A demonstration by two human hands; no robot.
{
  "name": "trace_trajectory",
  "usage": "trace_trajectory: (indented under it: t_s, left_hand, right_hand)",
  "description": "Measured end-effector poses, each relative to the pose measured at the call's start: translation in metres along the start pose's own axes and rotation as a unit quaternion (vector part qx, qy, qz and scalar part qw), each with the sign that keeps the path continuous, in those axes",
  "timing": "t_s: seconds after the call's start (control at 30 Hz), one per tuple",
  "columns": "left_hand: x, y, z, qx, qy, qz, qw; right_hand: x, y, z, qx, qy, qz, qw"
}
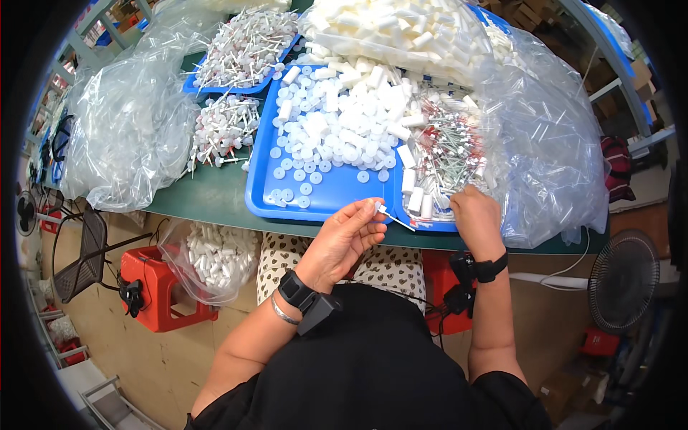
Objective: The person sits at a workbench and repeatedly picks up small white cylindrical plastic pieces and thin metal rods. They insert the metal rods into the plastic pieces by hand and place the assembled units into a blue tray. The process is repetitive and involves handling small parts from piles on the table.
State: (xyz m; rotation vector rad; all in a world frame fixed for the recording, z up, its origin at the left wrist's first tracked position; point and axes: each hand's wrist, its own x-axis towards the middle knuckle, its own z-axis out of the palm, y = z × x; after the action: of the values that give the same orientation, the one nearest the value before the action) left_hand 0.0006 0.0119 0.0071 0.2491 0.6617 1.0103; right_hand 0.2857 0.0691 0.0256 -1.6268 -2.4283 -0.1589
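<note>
Over the front edge of a blue tray (331,192), my left hand (342,244) pinches a small white part with a thin stem (383,210) between thumb and fingertips. The stem points right and toward me. My right hand (479,221) is closed at the front right of a second blue tray (437,226); its fingertips face down and hide whatever they hold. Beyond that hand lies a heap of thin metal pins (448,154) with red and white bits. White foam-like cylinders (408,180) lie beside the pins. Translucent round discs (306,159) are scattered across the left tray.
A large bag of white cylinders (401,29) sits behind the trays. Crumpled clear bags (125,136) flank the work area. Stemmed parts (244,54) fill another blue tray at back left, with more heaped on the green table (204,193). A fan (625,281) stands at right.
</note>
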Motion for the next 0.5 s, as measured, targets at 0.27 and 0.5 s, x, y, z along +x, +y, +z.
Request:
trace_trajectory:
  t_s: [0.27, 0.5]
  left_hand:
    - [-0.001, 0.002, -0.001, -0.009, -0.006, 0.016, 1.0]
    - [0.0, 0.006, 0.006, 0.0, 0.008, 0.045, 0.999]
  right_hand:
    - [0.005, 0.0, 0.001, 0.023, 0.005, -0.014, 1.0]
    - [-0.002, -0.037, -0.026, 0.36, 0.015, 0.04, 0.932]
